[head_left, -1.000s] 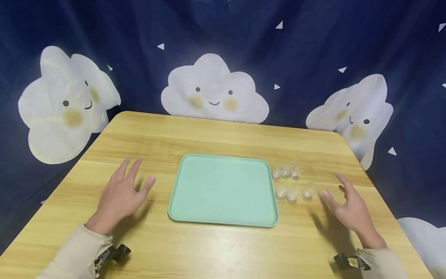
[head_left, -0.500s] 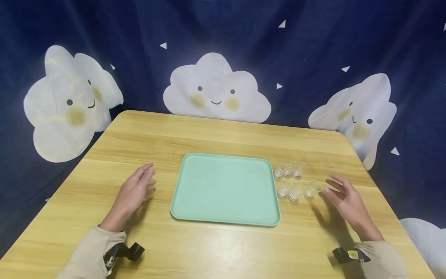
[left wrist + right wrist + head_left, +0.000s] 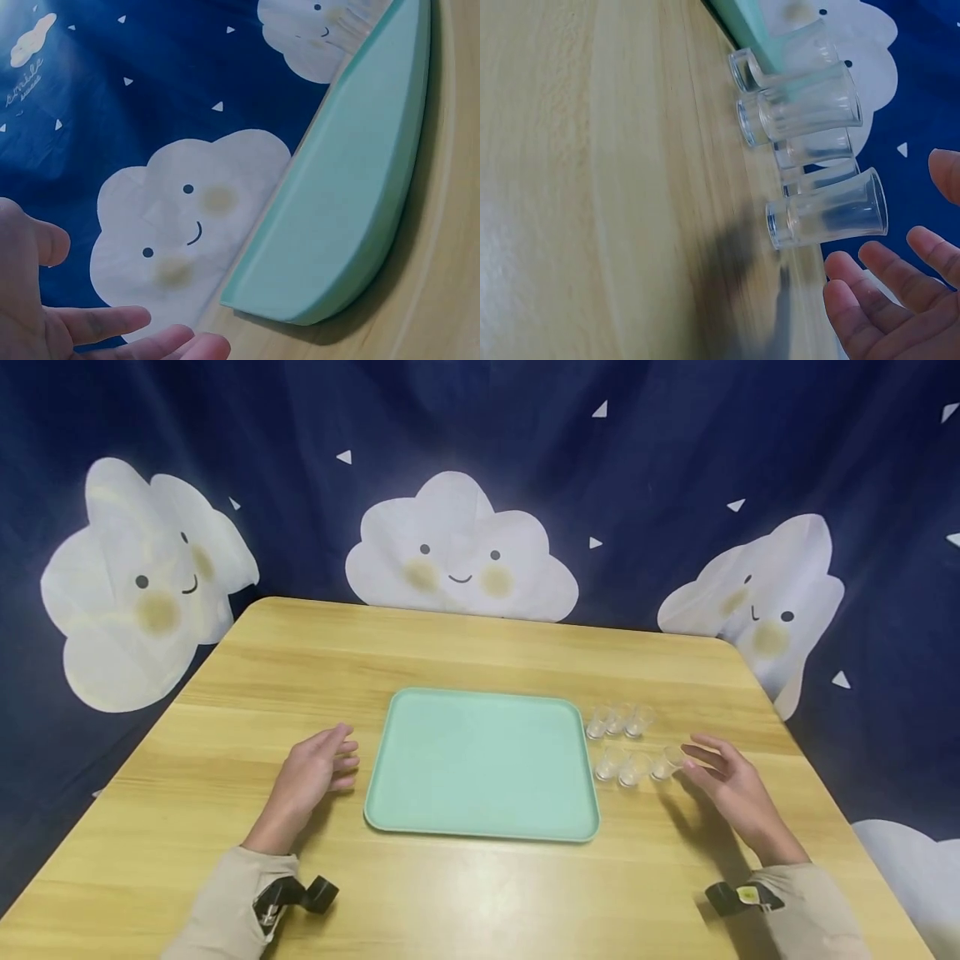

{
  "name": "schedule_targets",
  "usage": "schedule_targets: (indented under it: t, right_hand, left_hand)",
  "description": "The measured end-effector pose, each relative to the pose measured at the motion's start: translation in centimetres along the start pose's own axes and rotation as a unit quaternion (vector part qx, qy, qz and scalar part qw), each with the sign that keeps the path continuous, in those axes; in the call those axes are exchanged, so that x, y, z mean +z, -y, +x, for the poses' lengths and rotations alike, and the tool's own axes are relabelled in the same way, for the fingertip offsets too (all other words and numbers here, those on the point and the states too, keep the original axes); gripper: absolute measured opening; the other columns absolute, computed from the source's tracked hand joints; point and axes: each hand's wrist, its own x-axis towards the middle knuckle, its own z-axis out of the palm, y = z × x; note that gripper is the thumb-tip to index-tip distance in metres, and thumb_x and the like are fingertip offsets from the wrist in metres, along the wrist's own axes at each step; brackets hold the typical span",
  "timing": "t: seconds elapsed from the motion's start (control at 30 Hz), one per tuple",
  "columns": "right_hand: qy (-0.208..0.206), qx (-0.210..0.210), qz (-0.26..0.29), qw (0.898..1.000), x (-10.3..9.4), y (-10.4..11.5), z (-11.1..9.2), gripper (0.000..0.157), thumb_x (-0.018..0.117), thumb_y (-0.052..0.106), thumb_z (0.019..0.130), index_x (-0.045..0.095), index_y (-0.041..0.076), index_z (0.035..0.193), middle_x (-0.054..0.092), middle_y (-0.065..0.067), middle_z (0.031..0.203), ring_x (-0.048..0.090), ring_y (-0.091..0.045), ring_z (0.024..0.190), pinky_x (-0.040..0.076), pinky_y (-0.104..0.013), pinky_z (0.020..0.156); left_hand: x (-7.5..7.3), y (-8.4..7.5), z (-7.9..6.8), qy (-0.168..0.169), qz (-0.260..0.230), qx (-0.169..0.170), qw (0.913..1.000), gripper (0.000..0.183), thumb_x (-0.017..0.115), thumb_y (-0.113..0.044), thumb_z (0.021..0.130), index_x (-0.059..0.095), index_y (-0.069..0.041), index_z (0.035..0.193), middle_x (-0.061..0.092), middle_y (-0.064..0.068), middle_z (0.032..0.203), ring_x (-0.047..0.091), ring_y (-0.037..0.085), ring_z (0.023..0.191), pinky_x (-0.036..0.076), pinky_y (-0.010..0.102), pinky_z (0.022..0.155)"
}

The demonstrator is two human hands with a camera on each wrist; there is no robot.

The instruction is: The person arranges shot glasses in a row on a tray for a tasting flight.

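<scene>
A pale green rectangular tray (image 3: pixel 480 768) lies flat at mid-table. My left hand (image 3: pixel 309 778) hovers just off the tray's left edge, fingers relaxed and holding nothing. Several small clear shot glasses (image 3: pixel 630 770) stand upright in two rows along the tray's right side. My right hand (image 3: pixel 738 793) is close to the rightmost glass (image 3: pixel 829 210) of the nearer row. In the right wrist view its fingertips (image 3: pixel 844 266) are spread around that glass's mouth side, with a gap between; nothing is held.
The wooden table (image 3: pixel 480 893) has rounded far corners. A dark blue curtain (image 3: pixel 645 460) with white clouds hangs behind it and along both sides. Black wrist cameras (image 3: pixel 318 894) are strapped over both beige sleeves.
My left hand has moved right, toward the tray, and its fingers have drawn together. My right hand has shifted slightly left toward the rightmost near glass. Tray and glasses stay put.
</scene>
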Motion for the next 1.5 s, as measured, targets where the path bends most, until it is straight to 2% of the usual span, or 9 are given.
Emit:
schedule_targets:
  t: [0.2,0.43,0.73,0.9,1.0,1.13,1.2,1.4,1.5]
  right_hand:
    - [0.002,-0.004,0.017,1.000,0.2,0.2,0.6,0.056,0.060,0.023,0.097,0.039,-0.008,0.139,0.053,-0.028,0.130,0.049,0.013,0.102,0.041,-0.008,0.085]
    - [0.012,0.004,0.037,0.999,0.8,0.1,0.8,0.055,0.060,0.019,0.097,0.039,-0.009,0.138,0.051,-0.033,0.130,0.053,0.009,0.101,0.043,-0.009,0.084]
    - [0.019,0.020,0.038,0.999,1.5,-0.3,0.8,0.054,0.061,0.015,0.096,0.039,-0.009,0.138,0.050,-0.034,0.131,0.052,0.010,0.097,0.047,-0.012,0.081]
    - [0.024,0.019,0.035,0.999,1.5,-0.4,0.8,0.053,0.062,0.014,0.095,0.040,-0.010,0.137,0.051,-0.035,0.130,0.052,0.009,0.097,0.048,-0.013,0.080]
    - [0.025,0.018,0.031,0.999,1.5,-0.4,0.9,0.052,0.062,0.013,0.095,0.041,-0.010,0.137,0.052,-0.034,0.129,0.056,0.000,0.101,0.049,-0.014,0.080]
    - [0.028,0.024,0.014,0.999,1.3,-0.1,1.0,0.051,0.062,0.014,0.095,0.042,-0.009,0.136,0.052,-0.032,0.130,0.058,-0.029,0.112,0.048,-0.013,0.080]
    - [0.028,0.026,0.007,0.999,1.3,0.1,1.1,0.052,0.062,0.016,0.095,0.042,-0.009,0.136,0.052,-0.032,0.130,0.055,-0.037,0.115,0.048,-0.013,0.080]
    - [0.035,0.034,-0.008,0.999,1.2,0.4,1.2,0.054,0.064,0.019,0.094,0.043,-0.008,0.137,0.054,-0.029,0.130,0.060,-0.021,0.108,0.046,-0.012,0.080]
    - [0.040,0.035,-0.005,0.999,1.2,0.4,1.1,0.055,0.065,0.018,0.094,0.043,-0.007,0.137,0.054,-0.029,0.129,0.060,-0.019,0.108,0.047,-0.012,0.080]
  left_hand:
    - [0.3,0.2,0.6,0.003,0.003,-0.010,0.9999,0.064,0.036,-0.046,0.103,0.040,0.003,0.144,0.050,0.027,0.136,0.055,0.037,0.117,0.055,0.034,0.080]
    - [0.8,0.5,1.0,0.008,0.001,-0.012,0.9999,0.072,0.036,-0.053,0.100,0.041,0.005,0.142,0.050,0.027,0.136,0.056,0.037,0.117,0.055,0.034,0.080]
    - [1.4,1.3,0.7,0.020,-0.007,-0.037,0.9991,0.055,0.049,-0.037,0.101,0.046,0.002,0.140,0.056,0.024,0.129,0.059,0.032,0.113,0.055,0.033,0.080]
    - [1.6,1.8,0.4,0.029,0.010,-0.032,0.9990,0.050,0.056,-0.025,0.099,0.045,0.000,0.141,0.056,0.025,0.130,0.062,0.031,0.109,0.056,0.033,0.077]
    - [1.6,1.8,0.3,0.030,0.018,-0.028,0.9990,0.049,0.058,-0.021,0.098,0.046,0.000,0.140,0.057,0.024,0.129,0.063,0.029,0.105,0.056,0.033,0.077]
    - [1.6,1.7,0.2,0.033,0.033,-0.021,0.9987,0.048,0.058,-0.020,0.097,0.048,-0.001,0.140,0.058,0.023,0.128,0.063,0.028,0.103,0.056,0.033,0.078]
    - [1.6,1.6,0.3,0.033,0.042,-0.018,0.9984,0.047,0.058,-0.019,0.097,0.048,-0.002,0.140,0.058,0.022,0.128,0.064,0.028,0.103,0.056,0.033,0.078]
    - [1.6,1.6,0.7,0.041,0.054,-0.022,0.9975,0.047,0.059,-0.013,0.096,0.048,-0.002,0.140,0.055,0.022,0.131,0.062,0.029,0.106,0.055,0.033,0.078]
    - [1.6,1.7,0.8,0.041,0.060,-0.023,0.9971,0.048,0.061,-0.010,0.094,0.048,-0.002,0.140,0.054,0.022,0.132,0.060,0.030,0.109,0.055,0.033,0.078]
